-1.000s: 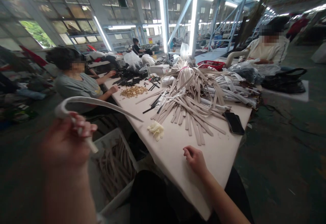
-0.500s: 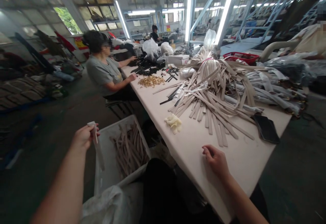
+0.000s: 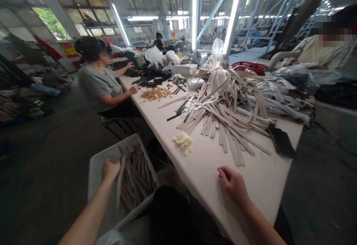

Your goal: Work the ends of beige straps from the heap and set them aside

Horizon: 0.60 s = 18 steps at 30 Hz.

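- The left hand [image 3: 111, 170] reaches inside a white bin [image 3: 95, 167], against long beige strips [image 3: 135, 181]; its grip is unclear.
- The right hand [image 3: 234, 185] rests loosely curled on the table [image 3: 200, 178].
- Nearby lie a pale glove [image 3: 183, 142], a fanned strip bundle [image 3: 223, 103] and a black phone [image 3: 282, 142].
- Farther off, gold metal pieces [image 3: 156, 94] sit near a co-worker [image 3: 99, 85].

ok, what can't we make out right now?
Left hand, head view: its own back hides whether it grips the strap beside it.
Floor of the white bin, head view: partly covered by the other straps.
Right hand, head view: palm turned away, inside hidden.
Gold pieces, head view: too small to count.
Co-worker at right, head view: cut off by the right edge.
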{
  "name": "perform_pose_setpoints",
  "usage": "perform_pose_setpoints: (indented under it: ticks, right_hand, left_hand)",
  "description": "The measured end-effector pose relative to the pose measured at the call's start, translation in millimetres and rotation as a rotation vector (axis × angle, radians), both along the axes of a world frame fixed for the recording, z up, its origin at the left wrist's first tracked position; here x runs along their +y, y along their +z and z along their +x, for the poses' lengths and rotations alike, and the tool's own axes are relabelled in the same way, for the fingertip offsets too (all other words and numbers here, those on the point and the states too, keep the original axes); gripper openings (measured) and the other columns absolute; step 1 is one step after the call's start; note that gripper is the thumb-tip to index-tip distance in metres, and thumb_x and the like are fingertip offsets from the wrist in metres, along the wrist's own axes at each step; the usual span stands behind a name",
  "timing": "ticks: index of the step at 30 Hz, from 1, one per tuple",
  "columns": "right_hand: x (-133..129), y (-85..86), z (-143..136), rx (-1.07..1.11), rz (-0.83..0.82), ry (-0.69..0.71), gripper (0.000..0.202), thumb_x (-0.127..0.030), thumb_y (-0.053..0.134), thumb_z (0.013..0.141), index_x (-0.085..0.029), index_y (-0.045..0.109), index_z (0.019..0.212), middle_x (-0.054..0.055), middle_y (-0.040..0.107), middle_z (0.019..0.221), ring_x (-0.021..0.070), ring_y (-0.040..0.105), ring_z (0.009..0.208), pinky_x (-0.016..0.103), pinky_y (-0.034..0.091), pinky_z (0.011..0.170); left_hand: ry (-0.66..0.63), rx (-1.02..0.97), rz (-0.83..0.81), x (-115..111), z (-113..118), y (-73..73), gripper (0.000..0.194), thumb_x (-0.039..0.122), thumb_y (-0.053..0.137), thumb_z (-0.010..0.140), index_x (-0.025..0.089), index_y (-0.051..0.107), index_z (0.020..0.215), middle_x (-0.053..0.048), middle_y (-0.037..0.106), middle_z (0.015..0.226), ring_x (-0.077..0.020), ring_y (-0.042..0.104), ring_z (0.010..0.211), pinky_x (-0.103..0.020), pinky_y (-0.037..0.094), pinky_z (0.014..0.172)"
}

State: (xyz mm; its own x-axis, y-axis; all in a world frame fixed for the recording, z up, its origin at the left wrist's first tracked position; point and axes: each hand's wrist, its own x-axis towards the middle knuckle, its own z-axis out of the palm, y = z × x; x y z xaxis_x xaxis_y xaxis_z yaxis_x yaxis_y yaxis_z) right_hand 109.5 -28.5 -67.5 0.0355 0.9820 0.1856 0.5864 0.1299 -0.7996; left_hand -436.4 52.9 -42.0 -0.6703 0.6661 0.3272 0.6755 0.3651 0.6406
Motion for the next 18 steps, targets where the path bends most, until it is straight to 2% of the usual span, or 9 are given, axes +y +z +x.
perform_pose_setpoints:
  ticks: [2, 4, 7, 10, 12, 14, 18]
  right_hand:
    - [2, -0.1, 0, 0.003, 0.007, -0.004, 0.038, -0.048, 0.046, 0.094, -0.021, 0.072, 0.089, 0.008, 0.072, 0.074, 0.024, 0.067, 0.066, 0.031, 0.05, 0.062]
    - [4, 0.1, -1, 0.007, 0.016, -0.007, 0.036, -0.046, 0.046, 0.095, -0.021, 0.072, 0.089, 0.008, 0.072, 0.074, 0.024, 0.067, 0.067, 0.03, 0.05, 0.062]
    - [7, 0.5, 0, 0.017, 0.027, -0.013, 0.034, -0.043, 0.047, 0.095, -0.022, 0.072, 0.089, 0.008, 0.072, 0.075, 0.0239, 0.067, 0.068, 0.03, 0.051, 0.062]
    - [11, 0.7, 2, 0.035, 0.034, -0.015, 0.031, -0.04, 0.047, 0.096, -0.023, 0.071, 0.088, 0.007, 0.072, 0.077, 0.0235, 0.068, 0.069, 0.029, 0.051, 0.063]
    - [13, 0.8, 4, 0.05, 0.036, -0.011, 0.029, -0.038, 0.046, 0.096, -0.023, 0.07, 0.089, 0.006, 0.072, 0.077, 0.0233, 0.068, 0.07, 0.029, 0.051, 0.064]
    - [15, 0.9, 6, 0.067, 0.039, -0.002, 0.029, -0.036, 0.045, 0.097, -0.024, 0.07, 0.089, 0.006, 0.072, 0.078, 0.0234, 0.068, 0.07, 0.029, 0.05, 0.065]
    - [19, 1.8, 9, 0.103, 0.026, 0.011, 0.027, -0.033, 0.044, 0.098, -0.024, 0.068, 0.088, 0.006, 0.071, 0.078, 0.0234, 0.068, 0.07, 0.03, 0.05, 0.066]
  left_hand:
    - [-0.075, 0.042, -0.014, 39, 43, -7.7, 0.024, 0.029, 0.063, 0.072, 0.017, 0.061, 0.092, -0.013, 0.07, 0.097, -0.0322, 0.065, 0.101, -0.045, 0.051, 0.089]
    - [-0.343, 0.128, 0.038, 85, 98, -6.2, 0.032, 0.027, 0.055, 0.081, 0.017, 0.062, 0.111, -0.015, 0.065, 0.117, -0.0285, 0.06, 0.113, -0.041, 0.046, 0.1]
    - [-0.662, 0.162, 0.099, 159, 189, 7.1, 0.032, 0.026, 0.051, 0.088, 0.017, 0.063, 0.116, -0.013, 0.065, 0.118, -0.0255, 0.059, 0.114, -0.037, 0.042, 0.103]
    - [-0.788, 0.176, 0.004, 226, 264, 19.9, 0.035, 0.025, 0.055, 0.088, 0.012, 0.063, 0.119, -0.016, 0.064, 0.121, -0.026, 0.058, 0.114, -0.035, 0.039, 0.104]
    - [-0.789, 0.195, -0.128, 261, 297, 23.7, 0.041, 0.025, 0.059, 0.086, 0.008, 0.061, 0.123, -0.02, 0.062, 0.126, -0.0271, 0.056, 0.117, -0.035, 0.038, 0.103]
    - [-0.775, 0.208, -0.232, 285, 319, 24.4, 0.04, 0.025, 0.064, 0.083, 0.007, 0.064, 0.118, -0.022, 0.063, 0.124, -0.0283, 0.056, 0.116, -0.035, 0.039, 0.099]
    - [-0.769, 0.218, -0.297, 306, 337, 28.9, 0.015, 0.021, 0.07, 0.076, 0.011, 0.071, 0.086, -0.021, 0.07, 0.103, -0.0299, 0.063, 0.102, -0.035, 0.043, 0.09]
